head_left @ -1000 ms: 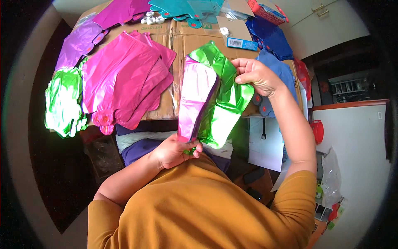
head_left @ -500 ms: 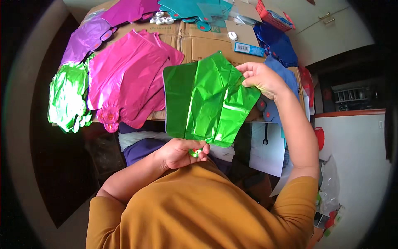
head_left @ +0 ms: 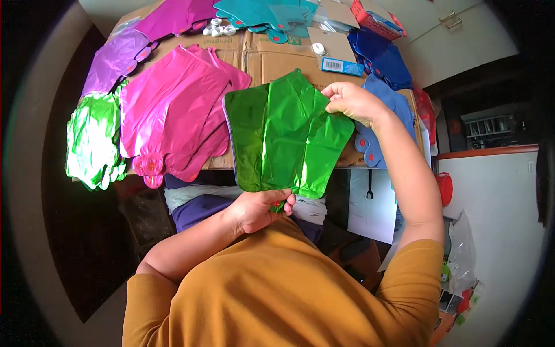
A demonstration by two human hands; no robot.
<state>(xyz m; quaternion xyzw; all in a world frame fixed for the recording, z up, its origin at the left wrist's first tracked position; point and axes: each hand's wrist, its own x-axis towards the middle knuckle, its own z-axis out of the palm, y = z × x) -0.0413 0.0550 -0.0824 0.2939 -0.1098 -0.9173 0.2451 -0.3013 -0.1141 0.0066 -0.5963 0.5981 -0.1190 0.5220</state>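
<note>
A flat green foil balloon [head_left: 283,139] is held up in front of the chest, above the near edge of a cardboard sheet [head_left: 277,58] on which other foil balloons are laid out. The step in hand appears to be the spreading and inspecting of this balloon, gripped at opposite ends; the next move would seem to call for a steady two-point grip, so that the creased foil is neither torn nor folded back on itself. The left hand [head_left: 257,209] is closed at the balloon's lower end, where the neck is pinched between thumb and curled fingers [head_left: 283,203]. The right hand [head_left: 352,103] is clamped on the upper right edge, fingers together and bent over the foil, thumb hidden behind it. The balloon hangs nearly flat, with vertical creases and bright glare. On the cardboard, pink balloons [head_left: 173,115] lie just left of it, a second green one [head_left: 92,141] and a purple one [head_left: 115,58] farther left, teal ones [head_left: 260,11] at the far edge and blue ones [head_left: 387,63] to the right.
</note>
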